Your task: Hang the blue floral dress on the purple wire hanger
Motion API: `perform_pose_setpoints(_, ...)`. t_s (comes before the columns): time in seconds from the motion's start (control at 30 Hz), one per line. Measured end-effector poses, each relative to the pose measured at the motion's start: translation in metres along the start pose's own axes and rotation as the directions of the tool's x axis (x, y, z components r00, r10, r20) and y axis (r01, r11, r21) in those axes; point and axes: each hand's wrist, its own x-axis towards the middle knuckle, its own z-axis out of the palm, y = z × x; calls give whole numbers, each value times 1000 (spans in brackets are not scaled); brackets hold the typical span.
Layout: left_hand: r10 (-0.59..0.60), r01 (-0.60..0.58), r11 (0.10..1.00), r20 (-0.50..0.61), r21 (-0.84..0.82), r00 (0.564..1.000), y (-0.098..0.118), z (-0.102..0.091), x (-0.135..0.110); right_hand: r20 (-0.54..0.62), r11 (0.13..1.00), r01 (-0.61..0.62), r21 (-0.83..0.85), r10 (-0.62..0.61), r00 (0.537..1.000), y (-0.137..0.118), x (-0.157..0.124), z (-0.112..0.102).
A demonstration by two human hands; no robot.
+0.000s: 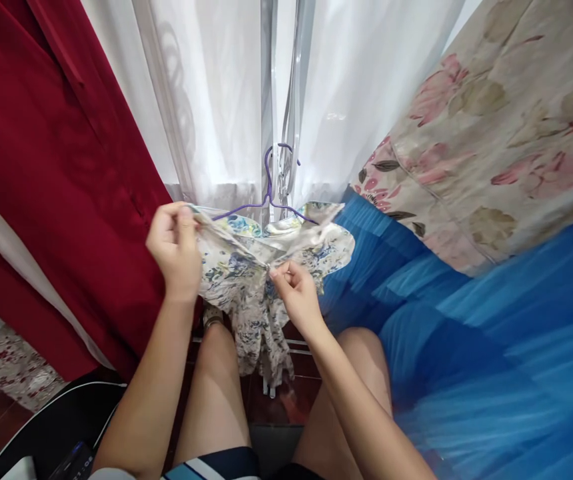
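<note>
A light floral garment [221, 280] with blue and yellow print hangs on a purple wire hanger [269, 180] in front of me. My left hand [174, 240] is closed on the garment's upper left edge, thumb against the fingers. At the middle of the neckline, my right hand [294, 287] pinches the fabric where two edges meet. Between the two hands the left edge is pulled into a straight line. A pale flap at the upper right of the garment is blurred. The lower cloth hangs gathered in folds between my knees.
White curtains [216, 100] stand behind the hanger, with grey straps down the middle. Dark red cloth [76, 167] hangs to the left. On the right are a floral fabric [491, 147] and blue tulle [491, 347]. A black bag-like thing [81, 407] sits at lower left.
</note>
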Motion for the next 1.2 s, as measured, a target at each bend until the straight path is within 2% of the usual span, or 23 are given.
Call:
perform_pose_setpoints(0.03,-80,75,996,-92,-48,993,-14,-8,8,-5,1000,-12,-10,12,1000,1,-7,-3)
perform_pose_setpoints(0.07,-205,185,974,-167,-128,964,-30,-16,13,-6,999,-21,-26,21,1000,1,-14,-5)
perform_pose_setpoints(0.1,-388,335,911,-227,-239,893,-45,-23,15,-3,999,-29,-42,29,1000,-1,-21,-6)
perform_pose_setpoints(0.17,-736,618,660,-201,-427,647,-72,-33,8,15,997,-42,-65,43,999,-3,-33,-8)
perform_pose_setpoints(0.2,-827,700,542,-148,-465,542,-82,-35,-2,17,996,-50,-70,52,999,-3,-38,-10)
perform_pose_setpoints(0.23,-880,759,449,-87,-472,466,-88,-35,-15,10,996,-64,-68,64,998,-1,-42,-12)
perform_pose_setpoints(0.3,-915,828,349,31,-439,402,-90,-32,-47,-43,993,-100,-57,98,994,10,-50,-21)
perform_pose_setpoints(0.37,-922,876,263,164,-404,352,-80,-25,-77,-124,987,-145,-71,136,983,27,-59,-35)
perform_pose_setpoints(0.43,-898,900,206,291,-383,330,-60,-16,-101,-167,972,-205,-112,185,968,46,-69,-51)
perform_pose_setpoints(0.5,-811,908,227,449,-352,376,-33,-8,-117,-144,943,-266,-197,241,960,58,-79,-64)
perform_pose_setpoints(0.57,-653,892,356,608,-280,452,-2,-3,-125,-79,907,-270,-324,259,963,60,-89,-69)
perform_pose_setpoints(0.63,-486,810,561,725,-169,488,26,1,-130,-1,883,-211,-420,232,973,50,-95,-67)
perform_pose_setpoints(0.73,-354,599,801,802,-6,481,54,4,-135,191,926,-141,-349,218,957,26,-99,-54)
perform_pose_setpoints(0.83,-326,488,871,814,61,481,58,0,-141,326,957,-197,-213,260,909,7,-99,-43)
perform_pose_setpoints(0.87,-326,507,860,824,56,463,54,-3,-144,332,955,-221,-198,278,902,2,-100,-42)
perform_pose_setpoints(0.9,-326,552,833,846,45,422,49,-7,-148,329,951,-240,-194,293,898,-1,-100,-43)
perform_pose_setpoints(0.93,-323,612,790,875,40,360,44,-13,-153,326,947,-257,-191,308,894,-5,-100,-47)
perform_pose_setpoints(1.0,-314,717,692,929,81,198,35,-25,-166,298,942,-284,-179,327,897,-14,-98,-61)
perform_pose_setpoints(1.03,-319,740,662,938,118,135,32,-31,-173,269,940,-290,-181,331,905,-20,-95,-71)
perform_pose_setpoints(1.07,-339,738,656,935,159,100,29,-36,-179,224,937,-287,-197,328,918,-25,-92,-83)
perform_pose_setpoints(1.1,-371,717,669,924,195,95,27,-40,-184,165,936,-271,-224,311,936,-31,-86,-96)
perform_pose_setpoints(1.13,-408,685,692,906,226,113,26,-43,-187,101,935,-243,-257,276,956,-37,-79,-109)
perform_pose_setpoints(1.2,-462,603,750,868,273,183,26,-44,-187,-25,939,-155,-307,155,988,-47,-58,-135)
